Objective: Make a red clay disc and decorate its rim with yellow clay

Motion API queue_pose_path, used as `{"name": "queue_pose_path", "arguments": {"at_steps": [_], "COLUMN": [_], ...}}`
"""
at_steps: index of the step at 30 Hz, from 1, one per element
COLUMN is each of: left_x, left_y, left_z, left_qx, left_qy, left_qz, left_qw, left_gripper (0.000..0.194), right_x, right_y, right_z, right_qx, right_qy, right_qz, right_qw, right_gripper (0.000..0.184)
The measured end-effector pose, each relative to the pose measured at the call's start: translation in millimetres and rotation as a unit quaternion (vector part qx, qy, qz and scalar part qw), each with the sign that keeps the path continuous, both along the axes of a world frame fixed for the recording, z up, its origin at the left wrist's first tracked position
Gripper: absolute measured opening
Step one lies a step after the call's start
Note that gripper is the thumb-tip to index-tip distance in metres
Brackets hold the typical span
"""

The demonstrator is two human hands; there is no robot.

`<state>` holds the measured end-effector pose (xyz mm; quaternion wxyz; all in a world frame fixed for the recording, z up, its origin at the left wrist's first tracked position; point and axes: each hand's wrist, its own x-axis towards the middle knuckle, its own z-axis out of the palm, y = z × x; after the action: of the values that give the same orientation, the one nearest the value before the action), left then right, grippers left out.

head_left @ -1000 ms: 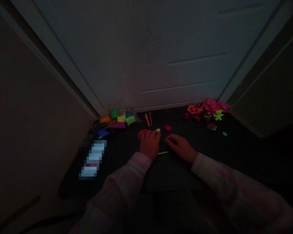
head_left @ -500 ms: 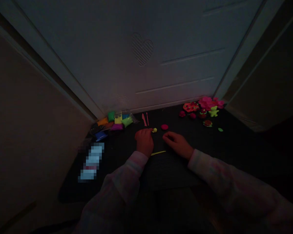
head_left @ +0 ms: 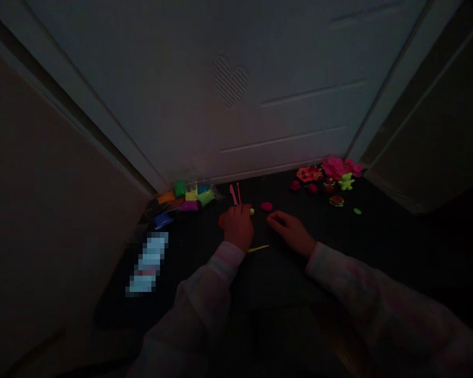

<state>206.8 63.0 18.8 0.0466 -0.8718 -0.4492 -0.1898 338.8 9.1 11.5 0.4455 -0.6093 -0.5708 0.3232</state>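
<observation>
Darkness surrounds the black table (head_left: 284, 283), where I work mid-surface, both forearms reaching in over the near edge. My left hand (head_left: 238, 228) has just shifted rightward, now covering more of a small yellow lump and baring more of an orange-red piece on its left. That leaves both pieces only partly in view, one at either side of my hand. Its fingers lie side by side, bent down toward the tabletop; their tips are hidden, so I cannot tell whether they pinch or merely rest. My right hand (head_left: 292, 232) holds nearly the same pose as a moment ago, thumb and fingertips drawn near each other; whether they meet or pinch anything, I cannot tell.

Coloured packets (head_left: 189, 198) crowd the far left corner, with a blurred bright panel (head_left: 147, 262) nearer the left edge. Pink flower-like pieces (head_left: 335, 167) fill the far right corner, beside a yellow-green bear figure (head_left: 346, 181).

Toward the far edge, two slim pink tools (head_left: 233, 195) lie just beyond my left fingers. The orange-red piece (head_left: 221, 220) shows beside that hand; a pink disc (head_left: 266, 207) sits between my hands, slightly farther out. A thin yellow strip (head_left: 260, 248) lies nearer the near edge, and the yellow lump (head_left: 252, 211) peeks out by my left fingers.
</observation>
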Motion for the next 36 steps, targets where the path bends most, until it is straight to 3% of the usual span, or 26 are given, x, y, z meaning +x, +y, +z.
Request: {"name": "queue_pose_path", "arguments": {"at_steps": [8, 11, 16, 23, 26, 30, 36], "left_x": [19.5, 17.3, 17.1, 31.5, 27.9, 4.3, -34.4], "left_y": [-17.8, -14.7, -6.9, -20.1, -16.2, 1.1, 9.6], "left_z": [-7.2, -7.6, -2.7, -3.7, -2.9, 3.1, 2.4], "left_qx": [0.048, 0.040, -0.024, 0.029, 0.024, -0.029, -0.014], "left_qy": [0.077, 0.071, 0.028, 0.088, 0.078, 0.010, -0.039], "left_qz": [-0.074, -0.066, 0.013, -0.038, -0.035, -0.011, -0.017], "left_qw": [0.993, 0.995, 0.999, 0.995, 0.996, 0.999, 0.999], "left_gripper": [0.024, 0.022, 0.021, 0.022, 0.021, 0.022, 0.022], "right_x": [2.8, 3.4, 5.1, 5.6, 5.9, 6.3, -3.5], "right_y": [2.6, 3.1, 4.7, 4.7, 4.5, 2.9, -0.2], "right_z": [0.2, -0.5, 0.6, 1.6, 1.9, 1.1, -0.1], "right_qx": [0.006, 0.006, -0.009, -0.007, -0.005, -0.005, 0.034], "right_qy": [0.093, 0.123, 0.160, 0.152, 0.139, 0.098, -0.110], "right_qz": [-0.079, -0.109, -0.127, -0.131, -0.121, -0.108, -0.031], "right_qw": [0.993, 0.986, 0.979, 0.980, 0.983, 0.989, 0.993], "right_gripper": [0.019, 0.020, 0.021, 0.018, 0.018, 0.019, 0.017]}}
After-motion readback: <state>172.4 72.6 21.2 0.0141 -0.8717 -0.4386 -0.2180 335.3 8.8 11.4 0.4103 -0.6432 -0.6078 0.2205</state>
